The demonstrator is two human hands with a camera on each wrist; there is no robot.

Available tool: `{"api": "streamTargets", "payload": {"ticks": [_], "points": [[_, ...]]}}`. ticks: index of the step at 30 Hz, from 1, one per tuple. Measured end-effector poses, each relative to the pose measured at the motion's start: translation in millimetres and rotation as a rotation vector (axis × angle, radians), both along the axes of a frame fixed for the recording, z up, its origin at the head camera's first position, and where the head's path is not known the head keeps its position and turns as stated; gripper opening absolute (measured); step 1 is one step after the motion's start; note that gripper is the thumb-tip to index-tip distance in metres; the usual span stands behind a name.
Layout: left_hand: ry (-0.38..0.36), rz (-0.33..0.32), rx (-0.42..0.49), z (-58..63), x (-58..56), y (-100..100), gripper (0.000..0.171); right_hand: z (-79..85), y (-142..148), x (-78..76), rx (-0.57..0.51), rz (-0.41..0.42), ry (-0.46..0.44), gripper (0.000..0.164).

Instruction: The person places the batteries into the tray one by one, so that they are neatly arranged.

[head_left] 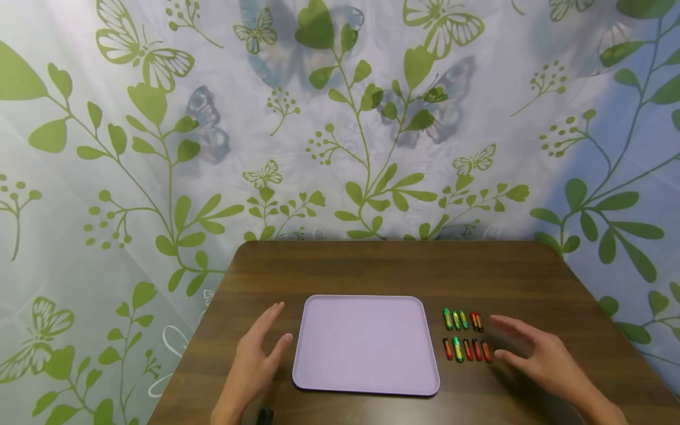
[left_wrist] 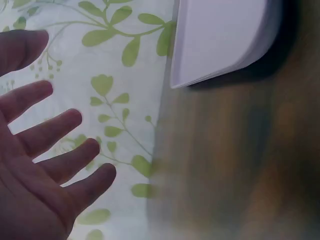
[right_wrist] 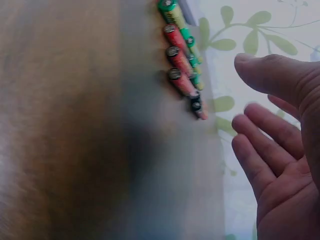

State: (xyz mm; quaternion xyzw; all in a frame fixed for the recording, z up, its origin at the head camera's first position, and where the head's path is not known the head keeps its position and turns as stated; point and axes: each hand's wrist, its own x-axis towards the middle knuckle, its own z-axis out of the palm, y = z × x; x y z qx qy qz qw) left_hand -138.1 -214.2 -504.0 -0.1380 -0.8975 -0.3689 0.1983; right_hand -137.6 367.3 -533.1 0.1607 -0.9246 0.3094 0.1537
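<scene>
Ten cylindrical batteries point(head_left: 458, 349), two rows, right of lilac tray point(head_left: 366, 345). I see left hand point(head_left: 254, 358) left of tray, right hand point(head_left: 545, 358) farther right, past batteries; fingers loose on both, grasping nothing. Batteries probably light, rigid, slick, rollable; I'd pinch mid-barrel.
</scene>
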Motion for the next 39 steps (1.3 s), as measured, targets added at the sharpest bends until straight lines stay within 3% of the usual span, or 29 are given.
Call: {"api": "streamTargets", "payload": {"ticks": [4, 11, 17, 27, 33, 39], "points": [[-0.079, 0.001, 0.029, -13.8, 7.3, 4.2, 0.060, -8.9, -2.5, -1.0, -0.029, 0.026, -0.022, 0.065], [-0.349, -0.012, 0.005, -30.2, 18.5, 5.5, 0.057, -15.0, -7.3, -3.2, 0.032, 0.005, -0.124, 0.060], [-0.494, -0.066, -0.033, -35.7, 19.2, 6.0, 0.061, -19.6, -10.5, -4.1, 0.046, 0.016, -0.093, 0.061], [-0.530, -0.087, -0.027, -38.0, 22.0, 8.5, 0.066, -20.2, -16.1, -4.2, 0.110, 0.025, -0.007, 0.060], [-0.538, -0.073, -0.027, -37.0, 23.6, 11.9, 0.068, -4.5, -33.6, -8.0, 0.095, 0.044, 0.043, 0.058], [-0.537, -0.062, -0.005, -40.9, 23.3, 12.8, 0.069, 13.3, -74.8, -23.6, -0.006, 0.107, 0.080, 0.056]]}}
